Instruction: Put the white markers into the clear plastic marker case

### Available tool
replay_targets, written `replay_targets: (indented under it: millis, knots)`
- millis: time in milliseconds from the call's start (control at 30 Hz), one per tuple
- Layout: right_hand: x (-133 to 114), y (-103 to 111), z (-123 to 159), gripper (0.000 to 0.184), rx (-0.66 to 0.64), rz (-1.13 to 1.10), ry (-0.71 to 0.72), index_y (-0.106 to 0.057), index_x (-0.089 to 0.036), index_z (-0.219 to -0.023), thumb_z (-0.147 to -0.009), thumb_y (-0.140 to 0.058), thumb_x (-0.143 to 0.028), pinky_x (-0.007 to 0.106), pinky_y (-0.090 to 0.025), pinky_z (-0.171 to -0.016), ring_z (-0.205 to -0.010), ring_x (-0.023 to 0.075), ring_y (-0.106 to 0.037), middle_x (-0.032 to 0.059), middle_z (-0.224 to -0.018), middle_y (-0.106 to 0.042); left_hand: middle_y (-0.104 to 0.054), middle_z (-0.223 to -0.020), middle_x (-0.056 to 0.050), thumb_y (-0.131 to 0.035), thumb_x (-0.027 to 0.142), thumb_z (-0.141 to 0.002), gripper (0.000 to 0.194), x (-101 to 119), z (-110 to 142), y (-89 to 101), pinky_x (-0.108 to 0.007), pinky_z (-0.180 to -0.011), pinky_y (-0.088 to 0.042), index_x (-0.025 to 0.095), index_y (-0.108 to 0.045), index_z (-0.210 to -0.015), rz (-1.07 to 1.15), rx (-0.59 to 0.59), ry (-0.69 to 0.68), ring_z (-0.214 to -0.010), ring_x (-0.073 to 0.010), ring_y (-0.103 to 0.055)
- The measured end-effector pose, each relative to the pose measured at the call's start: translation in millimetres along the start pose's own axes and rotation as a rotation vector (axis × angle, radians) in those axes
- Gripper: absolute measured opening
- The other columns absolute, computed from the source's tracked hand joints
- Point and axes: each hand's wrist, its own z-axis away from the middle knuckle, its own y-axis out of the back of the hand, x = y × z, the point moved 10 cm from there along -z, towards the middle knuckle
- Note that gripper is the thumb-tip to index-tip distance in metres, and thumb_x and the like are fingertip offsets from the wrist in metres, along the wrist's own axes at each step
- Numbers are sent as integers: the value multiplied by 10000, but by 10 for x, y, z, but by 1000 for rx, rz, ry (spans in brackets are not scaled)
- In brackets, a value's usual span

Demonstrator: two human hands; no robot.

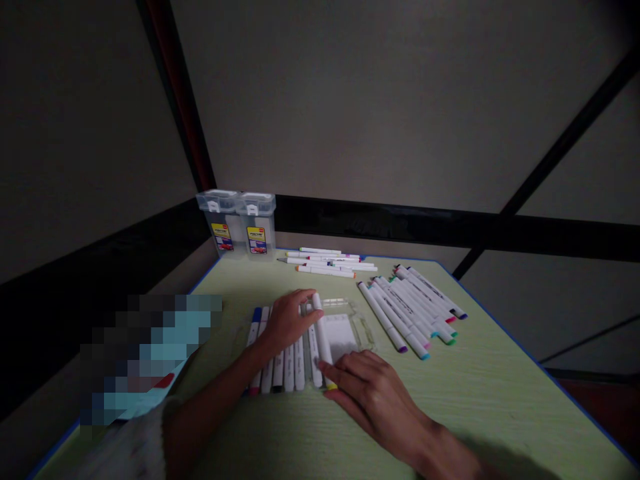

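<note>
A white marker (324,339) with a yellow lower end slants over an open clear plastic case (361,327). My left hand (290,319) pinches its upper end between thumb and fingers. At the lower end, the thumb and fingers of my right hand (373,387) close on the same marker. Left of it, several white markers (289,367) lie side by side in the case, partly hidden under my left hand and wrist. The right part of the case shows its pale bottom.
Two clear lidded boxes (257,230) with yellow labels stand at the back left. A loose heap of markers (330,263) lies near the table's far edge. More markers (403,307) spread at the right. A pixelated patch covers the left side of the blue-edged table (500,400).
</note>
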Motion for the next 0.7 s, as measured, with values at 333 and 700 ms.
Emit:
replay_targets:
  millis: [333,700]
  knots:
    - [-79,62,-12,293,55,32,57,-576,-128,-1069,-879,-416,-284,296,-413,-612,-668,162,-526,47,-743,-596,-638,-1009,-74,-568,216,-692,329,57,3,5,-327,-840,-437,139,-580,-1012,0,8,-38,-891,-185,-583]
    - [-6,-50,13,270,-49,-65,-44,-561,-168,-1084,-860,-456,-277,299,-428,-681,-741,168,-533,38,-791,-585,-636,-1024,-72,-581,208,-692,321,76,1,-26,-332,-869,-421,150,-578,-1008,-17,-19,-46,-927,-185,-577]
